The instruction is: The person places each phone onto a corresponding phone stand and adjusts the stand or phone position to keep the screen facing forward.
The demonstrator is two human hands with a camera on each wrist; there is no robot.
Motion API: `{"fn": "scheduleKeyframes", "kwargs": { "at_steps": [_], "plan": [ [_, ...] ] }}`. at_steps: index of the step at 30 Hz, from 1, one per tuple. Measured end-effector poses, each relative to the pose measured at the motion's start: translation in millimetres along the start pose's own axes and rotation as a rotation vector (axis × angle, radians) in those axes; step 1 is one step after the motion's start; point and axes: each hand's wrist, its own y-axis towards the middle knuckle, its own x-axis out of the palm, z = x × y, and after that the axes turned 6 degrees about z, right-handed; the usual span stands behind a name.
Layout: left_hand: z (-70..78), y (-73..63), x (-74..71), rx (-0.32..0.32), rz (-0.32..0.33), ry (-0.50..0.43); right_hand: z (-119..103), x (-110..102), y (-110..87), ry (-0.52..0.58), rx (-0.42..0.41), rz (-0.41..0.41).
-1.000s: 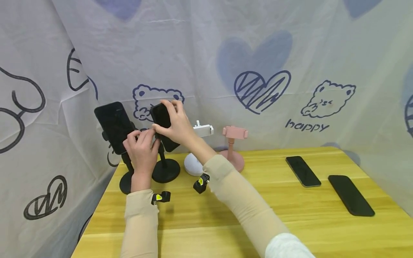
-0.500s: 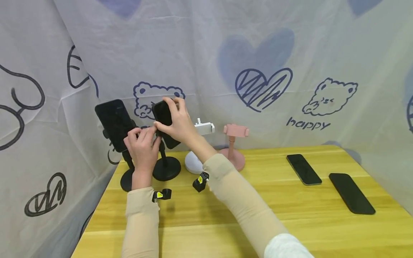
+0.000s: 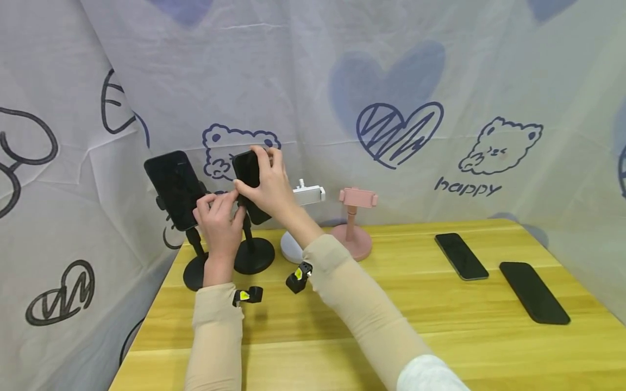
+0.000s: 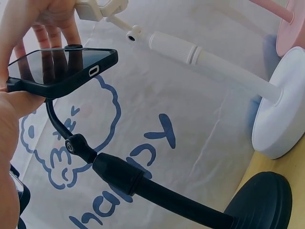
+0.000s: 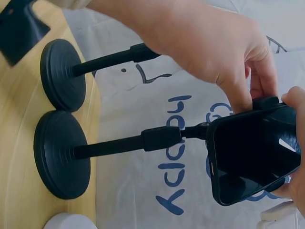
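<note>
My right hand grips a black smartphone by its upper part, thumb on one edge and fingers on the other. The phone lies tilted in the clamp of a black phone stand. Beside it, my left hand pinches the stand's clamp at the phone's left edge; its fingertips are partly hidden. In the left wrist view the phone shows edge-on above the stand's bent neck. Another black stand to the left bears a larger black phone.
A white phone stand and a pink phone stand stand to the right of the black ones. Two dark phones lie flat on the right of the wooden table. A printed cloth hangs close behind the stands.
Both hands stay at the phone and the clamp, shifting only slightly to the right in the head view. The other stands and phones stay in place.
</note>
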Motion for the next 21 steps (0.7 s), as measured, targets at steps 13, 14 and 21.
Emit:
{"fn": "scheduleKeyframes", "kwargs": {
  "at_steps": [13, 14, 21],
  "plan": [
    [-0.9, 4.7, -1.2, -0.004, 0.006, -0.04, -7.3, 2.7, -1.3, -0.004, 0.08, 0.041],
    [-0.7, 4.3, -1.6, -0.008, 0.0, -0.043, -7.8, 2.6, -1.9, -0.011, 0.088, 0.042],
    [-2.4, 1.2, -4.7, 0.002, -0.029, -0.018, -14.5, 1.4, -5.9, -0.136, 0.139, 0.022]
  ]
}}
